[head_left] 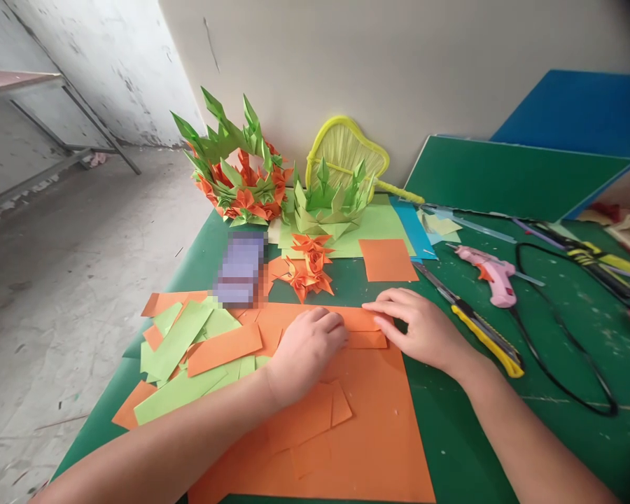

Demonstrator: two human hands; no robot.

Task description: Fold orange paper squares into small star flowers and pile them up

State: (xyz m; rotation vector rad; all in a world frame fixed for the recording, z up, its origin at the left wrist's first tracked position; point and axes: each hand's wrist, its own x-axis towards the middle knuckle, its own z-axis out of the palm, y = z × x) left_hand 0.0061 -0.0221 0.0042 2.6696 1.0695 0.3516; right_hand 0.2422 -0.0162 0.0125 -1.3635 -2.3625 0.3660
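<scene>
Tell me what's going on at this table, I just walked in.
A person has both bare hands on a piece of orange paper that looks folded, lying over a larger orange sheet. The left hand rests on it, while the right hand has its fingers at the other end. Just beyond are orange paper flowers and a green paper crown. A cutter and a pink glue gun lie to the right, unheld.
</scene>
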